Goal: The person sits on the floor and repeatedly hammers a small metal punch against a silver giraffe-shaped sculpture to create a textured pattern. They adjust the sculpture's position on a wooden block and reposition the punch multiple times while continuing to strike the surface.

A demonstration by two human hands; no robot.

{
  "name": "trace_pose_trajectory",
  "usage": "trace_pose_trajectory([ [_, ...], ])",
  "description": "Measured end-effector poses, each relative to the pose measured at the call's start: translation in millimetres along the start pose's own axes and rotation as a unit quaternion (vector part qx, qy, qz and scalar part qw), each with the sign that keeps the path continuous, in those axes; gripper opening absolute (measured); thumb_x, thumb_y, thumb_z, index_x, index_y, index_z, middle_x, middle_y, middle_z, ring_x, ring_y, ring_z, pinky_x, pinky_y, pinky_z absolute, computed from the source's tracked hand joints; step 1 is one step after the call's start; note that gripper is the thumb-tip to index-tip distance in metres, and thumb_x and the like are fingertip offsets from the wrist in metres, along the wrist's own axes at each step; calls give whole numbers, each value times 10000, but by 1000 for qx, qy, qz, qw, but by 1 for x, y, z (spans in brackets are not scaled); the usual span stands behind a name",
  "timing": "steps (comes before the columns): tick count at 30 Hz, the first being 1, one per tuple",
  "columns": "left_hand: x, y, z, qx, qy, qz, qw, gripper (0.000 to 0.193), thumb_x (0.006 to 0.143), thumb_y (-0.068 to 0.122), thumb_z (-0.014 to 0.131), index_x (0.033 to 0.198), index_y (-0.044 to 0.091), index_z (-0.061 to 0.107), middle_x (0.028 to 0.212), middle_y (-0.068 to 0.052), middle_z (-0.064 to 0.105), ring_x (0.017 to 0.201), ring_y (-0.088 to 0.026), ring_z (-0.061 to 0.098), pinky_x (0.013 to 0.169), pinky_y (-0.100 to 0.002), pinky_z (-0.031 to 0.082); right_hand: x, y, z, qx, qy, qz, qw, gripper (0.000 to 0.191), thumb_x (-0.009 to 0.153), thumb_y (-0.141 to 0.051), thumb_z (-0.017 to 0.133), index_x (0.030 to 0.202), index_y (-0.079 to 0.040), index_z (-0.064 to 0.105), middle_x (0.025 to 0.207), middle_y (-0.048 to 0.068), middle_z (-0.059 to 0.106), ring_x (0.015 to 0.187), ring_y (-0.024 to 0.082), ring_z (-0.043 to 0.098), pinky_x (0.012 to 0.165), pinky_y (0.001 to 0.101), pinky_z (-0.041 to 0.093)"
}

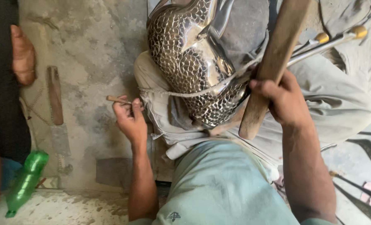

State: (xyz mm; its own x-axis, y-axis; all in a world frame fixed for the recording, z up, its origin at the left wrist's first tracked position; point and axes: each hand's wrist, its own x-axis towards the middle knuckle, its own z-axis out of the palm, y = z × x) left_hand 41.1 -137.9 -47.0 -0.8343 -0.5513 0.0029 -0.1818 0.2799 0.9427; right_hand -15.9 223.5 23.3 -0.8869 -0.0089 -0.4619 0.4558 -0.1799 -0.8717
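Two hands work over a shiny metal piece (193, 62) in the head view, the only view there is. The piece is curved, covered in a hammered scale pattern, and lies on a pale cloth-wrapped pad (160, 108) across the person's lap, lashed down with a cord (181, 94).

Progress, as a judgement: most of the visible surface already bears the scale pattern, while a smooth ridge and band near the top stay plain, so the patterning looks well advanced but not complete.

The left hand (129, 118) is closed around a thin wooden-handled tool (118, 99), fingers curled about its shaft, just left of the pad and not touching the metal. The right hand (283, 102) is wrapped tight around a thick wooden handle (273, 62), which slants up out of frame; its head is not visible.

On the concrete floor lie a flat wooden-handled tool (55, 96) and a green plastic bottle (25, 181). Another person's hand (23, 54) shows at the left edge.
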Motion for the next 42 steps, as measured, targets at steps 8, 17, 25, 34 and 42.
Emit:
trace_pose_trajectory([
  [8, -20, 65, 32, -141, -175, 69, 972, 213, 1083, 31, 643, 1242, -3, 505, 1160, -171, 688, 907, -198, 758, 773, -304, 689, -41, -7, -60, -268, 13, 12, 963, 412, 865, -22, 731, 1259, 43, 628, 1063, 90, 723, 982, 189, 671, 888, 328, 541],
  [17, -31, 121, 119, -83, -413, 201, 884, 349, 969, 41, 774, 1263, 34, 586, 1155, -106, 740, 1000, -194, 791, 800, -311, 691, -76, -38, -93, -566, 135, -15, 813, 681, 811, -23, 829, 1407, 66, 512, 1044, 270, 701, 877, 342, 706, 769, 441, 563],
  [25, -49, 87, 141, -101, -374, 291, 875, 355, 1039, 87, 736, 1269, 91, 465, 1090, -102, 703, 890, -226, 742, 743, -315, 608, -75, -100, -70, -663, 66, -247, 704, 671, 805, 226, 633, 1422, 91, 405, 1087, 316, 630, 935, 387, 699, 786, 420, 586],
  [34, -60, 31, 140, -11, -374, 332, 866, 320, 983, 99, 725, 1197, 79, 489, 1080, -138, 688, 936, -269, 721, 834, -379, 610, -70, -154, -18, -562, -12, -256, 786, 606, 746, 138, 661, 1326, 106, 489, 1113, 305, 615, 993, 325, 674, 817, 411, 577],
  [42, -62, 37, 139, -12, -373, 336, 865, 263, 905, 85, 735, 1072, 60, 534, 1036, -151, 683, 929, -287, 707, 868, -413, 599, -70, -144, -26, -541, 41, -42, 839, 314, 1041, -190, 564, 1290, -12, 637, 1025, 218, 691, 751, 235, 698, 680, 353, 585],
])
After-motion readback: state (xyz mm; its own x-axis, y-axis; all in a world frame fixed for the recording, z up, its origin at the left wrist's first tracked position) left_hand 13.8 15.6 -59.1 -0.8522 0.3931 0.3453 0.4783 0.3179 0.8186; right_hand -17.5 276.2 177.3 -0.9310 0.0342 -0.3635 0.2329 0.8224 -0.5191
